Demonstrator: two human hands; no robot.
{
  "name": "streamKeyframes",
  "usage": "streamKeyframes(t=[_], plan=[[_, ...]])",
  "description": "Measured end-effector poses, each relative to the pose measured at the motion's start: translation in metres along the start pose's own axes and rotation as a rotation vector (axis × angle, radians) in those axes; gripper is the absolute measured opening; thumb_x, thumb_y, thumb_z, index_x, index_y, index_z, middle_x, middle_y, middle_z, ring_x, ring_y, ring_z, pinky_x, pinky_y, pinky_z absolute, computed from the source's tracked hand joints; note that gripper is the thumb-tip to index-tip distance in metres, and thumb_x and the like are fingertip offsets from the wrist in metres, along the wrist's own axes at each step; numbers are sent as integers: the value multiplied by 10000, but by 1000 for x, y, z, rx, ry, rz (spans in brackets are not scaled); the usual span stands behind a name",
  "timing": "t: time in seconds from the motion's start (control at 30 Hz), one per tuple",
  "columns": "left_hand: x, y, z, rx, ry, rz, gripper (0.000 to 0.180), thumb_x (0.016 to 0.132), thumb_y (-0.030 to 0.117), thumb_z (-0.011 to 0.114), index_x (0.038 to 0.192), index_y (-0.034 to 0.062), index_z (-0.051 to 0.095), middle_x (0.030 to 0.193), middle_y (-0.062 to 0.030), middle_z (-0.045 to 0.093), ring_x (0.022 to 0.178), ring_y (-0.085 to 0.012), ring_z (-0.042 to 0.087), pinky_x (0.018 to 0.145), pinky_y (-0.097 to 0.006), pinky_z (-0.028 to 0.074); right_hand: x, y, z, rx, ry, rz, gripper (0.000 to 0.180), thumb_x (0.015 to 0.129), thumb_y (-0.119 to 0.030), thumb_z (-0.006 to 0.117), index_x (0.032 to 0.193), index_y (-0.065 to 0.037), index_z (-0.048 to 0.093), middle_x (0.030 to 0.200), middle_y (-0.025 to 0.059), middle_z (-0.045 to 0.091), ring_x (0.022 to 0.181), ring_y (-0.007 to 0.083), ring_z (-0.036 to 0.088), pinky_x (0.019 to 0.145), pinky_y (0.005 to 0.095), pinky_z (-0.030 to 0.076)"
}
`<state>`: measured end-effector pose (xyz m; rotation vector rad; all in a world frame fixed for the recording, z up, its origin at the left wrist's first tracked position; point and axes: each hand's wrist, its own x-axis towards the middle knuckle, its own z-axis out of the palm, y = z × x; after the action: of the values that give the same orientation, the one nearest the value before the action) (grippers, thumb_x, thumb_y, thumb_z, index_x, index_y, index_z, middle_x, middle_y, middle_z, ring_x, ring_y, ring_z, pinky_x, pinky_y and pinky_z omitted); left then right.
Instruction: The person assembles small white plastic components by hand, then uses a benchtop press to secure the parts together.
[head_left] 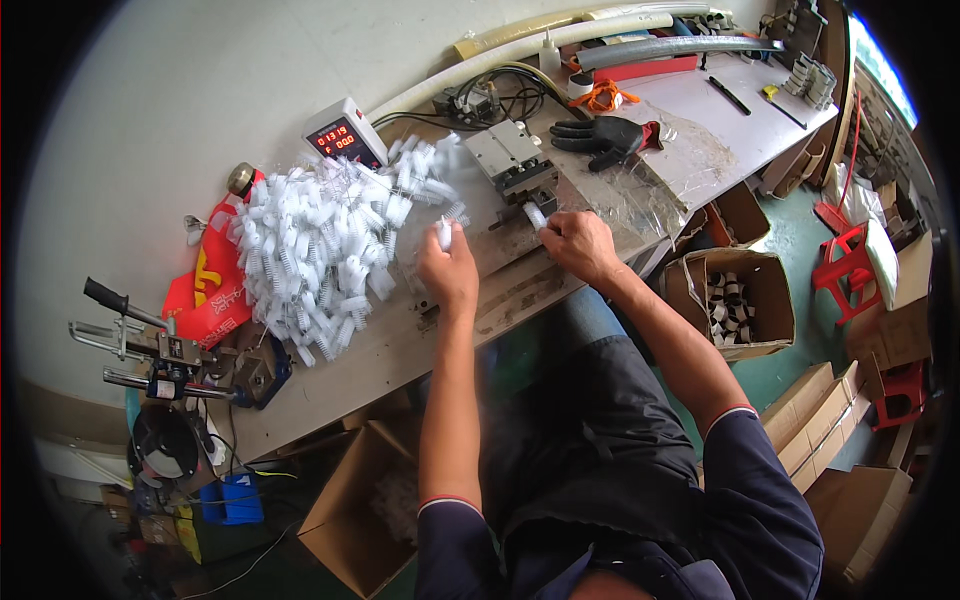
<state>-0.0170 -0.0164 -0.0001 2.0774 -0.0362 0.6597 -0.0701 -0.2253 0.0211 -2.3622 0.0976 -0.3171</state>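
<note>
White, seemingly bristled cylinders poke from the left hand and the right hand.

Heaped brushes lie on the table left of a glove.

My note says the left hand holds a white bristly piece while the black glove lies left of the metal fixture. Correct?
Not quite: the head view shows the black glove right of the metal fixture. The left hand does hold a white bristly piece.
</note>
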Motion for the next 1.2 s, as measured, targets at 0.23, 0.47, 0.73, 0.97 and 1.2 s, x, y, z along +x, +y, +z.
streamKeyframes(t=[0.23,0.47,0.73,0.97,1.2], plan=[[-4,1,3,-42,12,153,164,936,173,710,1014,31,686,905,-190,714,830,-406,695,738,-468,536,10,-3,14,-131,90,12,277,861,-286,594,794,-46,717,800,237,703,803,454,692,750,544,556],[-3,-1,2,-30,33,179,153,953,182,712,992,35,726,904,-171,742,814,-349,720,745,-428,547,15,-8,20,-188,129,28,271,851,-289,603,766,-48,692,777,215,688,805,441,679,737,536,536],[-2,-3,1,-19,63,187,174,961,209,694,996,39,708,921,-156,724,836,-371,698,754,-458,533,14,-10,19,-187,143,12,284,843,-289,591,793,-40,717,794,237,704,802,448,697,759,543,558],[-3,4,-1,40,65,211,165,907,109,696,1041,28,645,976,-158,661,921,-402,649,788,-500,509,13,-8,22,-210,158,-4,290,862,-303,592,798,-46,710,801,236,706,810,444,697,756,549,554],[-6,7,0,90,-18,301,164,964,181,671,1058,49,645,1019,-143,682,987,-371,650,846,-482,508,13,-6,31,-212,313,0,330,930,-338,626,782,-47,677,767,215,690,775,437,688,723,531,541]])
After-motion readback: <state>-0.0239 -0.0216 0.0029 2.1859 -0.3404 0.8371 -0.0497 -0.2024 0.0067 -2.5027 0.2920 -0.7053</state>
